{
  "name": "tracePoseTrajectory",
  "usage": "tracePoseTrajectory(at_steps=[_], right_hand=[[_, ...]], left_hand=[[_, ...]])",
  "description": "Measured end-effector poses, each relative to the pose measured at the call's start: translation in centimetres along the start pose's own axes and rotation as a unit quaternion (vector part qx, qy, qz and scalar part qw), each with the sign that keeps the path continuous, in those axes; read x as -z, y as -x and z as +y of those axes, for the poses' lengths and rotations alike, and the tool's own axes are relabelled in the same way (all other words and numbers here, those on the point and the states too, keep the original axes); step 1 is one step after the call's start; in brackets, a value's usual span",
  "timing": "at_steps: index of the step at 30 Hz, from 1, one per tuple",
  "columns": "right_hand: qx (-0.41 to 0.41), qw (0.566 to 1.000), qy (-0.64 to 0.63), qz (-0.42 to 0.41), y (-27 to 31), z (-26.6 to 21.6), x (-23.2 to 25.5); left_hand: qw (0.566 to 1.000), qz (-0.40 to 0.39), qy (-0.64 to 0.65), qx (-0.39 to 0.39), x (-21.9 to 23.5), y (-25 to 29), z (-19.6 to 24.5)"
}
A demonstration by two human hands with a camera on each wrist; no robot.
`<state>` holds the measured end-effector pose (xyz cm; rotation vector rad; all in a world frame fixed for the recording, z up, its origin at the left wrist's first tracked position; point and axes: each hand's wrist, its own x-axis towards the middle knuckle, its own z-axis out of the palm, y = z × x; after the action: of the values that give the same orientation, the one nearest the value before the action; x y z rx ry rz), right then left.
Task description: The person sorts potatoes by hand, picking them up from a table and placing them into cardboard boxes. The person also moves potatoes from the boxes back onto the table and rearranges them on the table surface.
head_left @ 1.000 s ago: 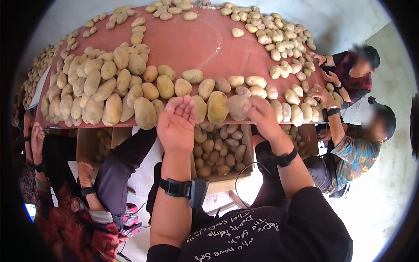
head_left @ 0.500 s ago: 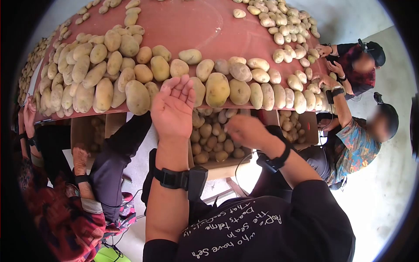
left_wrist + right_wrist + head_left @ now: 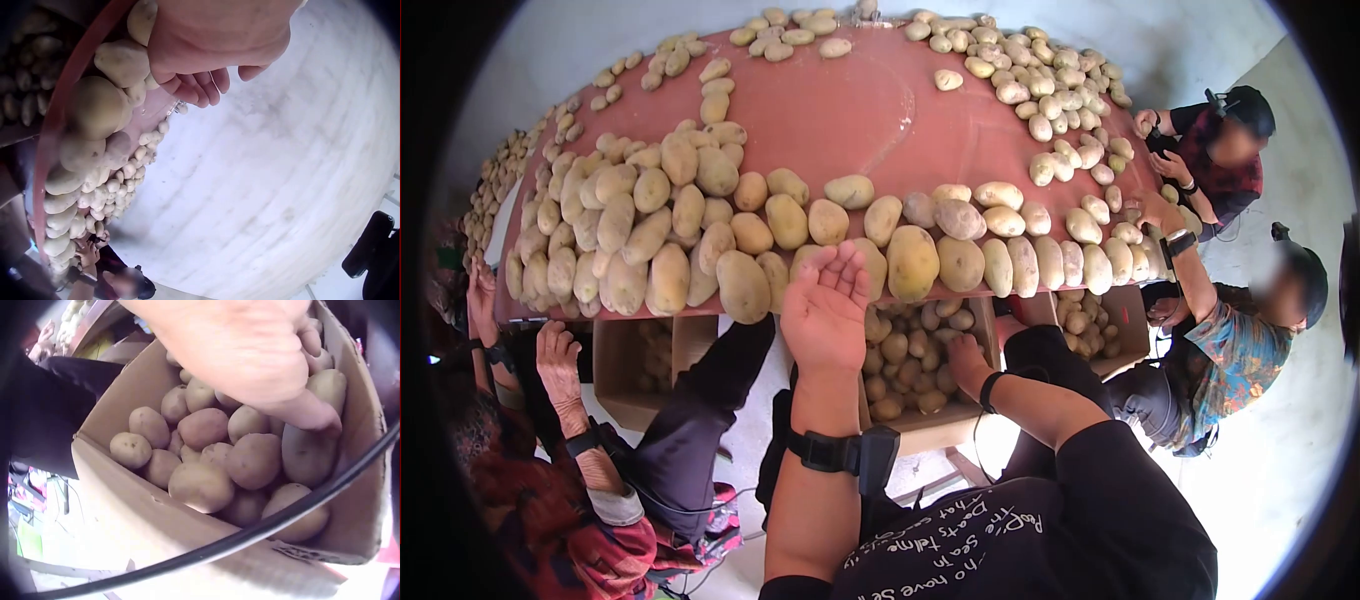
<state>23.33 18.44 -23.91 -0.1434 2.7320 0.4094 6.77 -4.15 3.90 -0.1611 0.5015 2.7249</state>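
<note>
My left hand (image 3: 825, 310) is held palm up at the table's front edge, fingers relaxed and holding nothing. Behind it, a row of potatoes (image 3: 913, 264) lines the edge; in the left wrist view the fingers hang beside a pale potato (image 3: 123, 64). Down in a cardboard box (image 3: 920, 437) below the edge is my right hand (image 3: 970, 368). Seen from the right wrist, the right thumb lies over a long potato (image 3: 307, 456) by the box wall, with the fingers bent on its far side, partly hidden.
A large potato heap (image 3: 615, 215) covers the left of the red table (image 3: 820, 110); another pile (image 3: 1050, 80) lies far right. More boxes flank mine, one holding potatoes (image 3: 1085, 325). People sit on both sides. A black cable (image 3: 250, 532) crosses before the box.
My right hand has gone from a potato at the table edge down into the box. The left hand stays palm up in nearly the same place.
</note>
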Motion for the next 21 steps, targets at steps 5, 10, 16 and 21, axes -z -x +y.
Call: tracePoseTrajectory(at_steps=[5,10,16,21], right_hand=[[-0.002,0.997,-0.020,-0.071,0.7,0.8,4.4],[0.041,0.984,-0.033,-0.169,2.5,3.3,12.8],[0.152,0.892,-0.425,-0.028,4.5,7.5,29.8],[0.055,0.857,-0.454,0.238,0.7,7.4,38.1]], left_hand=[[1.000,0.003,0.013,-0.012,0.1,0.4,0.5],[0.998,0.034,0.012,-0.045,0.7,0.8,0.8],[0.992,0.087,-0.008,-0.094,0.8,1.3,1.5],[0.983,0.157,-0.038,-0.089,0.6,1.1,0.9]])
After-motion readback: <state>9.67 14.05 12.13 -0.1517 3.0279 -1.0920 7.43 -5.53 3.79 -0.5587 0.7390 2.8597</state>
